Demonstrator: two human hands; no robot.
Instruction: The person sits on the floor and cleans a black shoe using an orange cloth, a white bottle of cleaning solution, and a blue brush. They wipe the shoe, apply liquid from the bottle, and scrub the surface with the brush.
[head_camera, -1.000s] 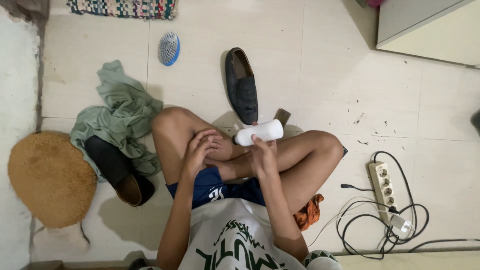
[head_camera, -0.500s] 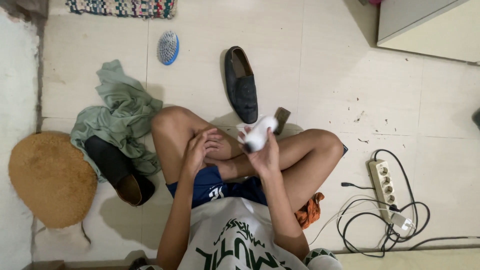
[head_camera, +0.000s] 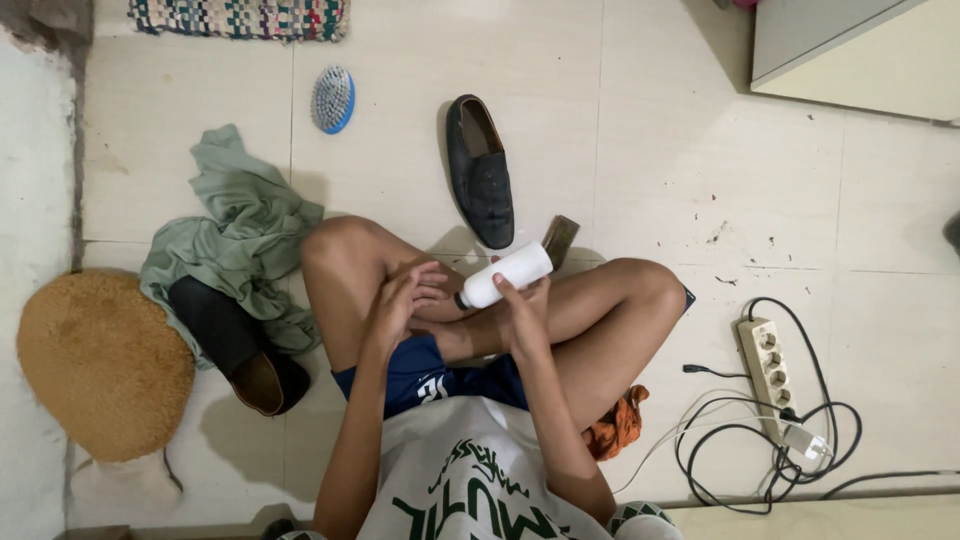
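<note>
I sit cross-legged on a tiled floor. My right hand (head_camera: 523, 312) grips a small white bottle (head_camera: 510, 274), tipped so its dark nozzle points left toward my left hand (head_camera: 404, 297). The left hand is cupped just beside the nozzle, fingers together, holding nothing that I can see. A dark slip-on shoe (head_camera: 482, 170) lies on the floor just beyond my knees. A second dark shoe (head_camera: 236, 347) lies to my left, partly on a green cloth (head_camera: 243, 233). A small brown brush (head_camera: 560, 239) peeks out behind the bottle.
A blue scrubbing brush (head_camera: 332, 100) lies at the far left. A round tan mat (head_camera: 101, 362) is on the left. A white power strip (head_camera: 768, 370) with tangled black cable lies on the right. An orange rag (head_camera: 617, 425) sits by my right hip. A woven rug (head_camera: 240, 18) edges the top.
My right hand has turned the white bottle from lying level to tipped, nozzle toward my left hand. The left hand has stayed near my knee.
</note>
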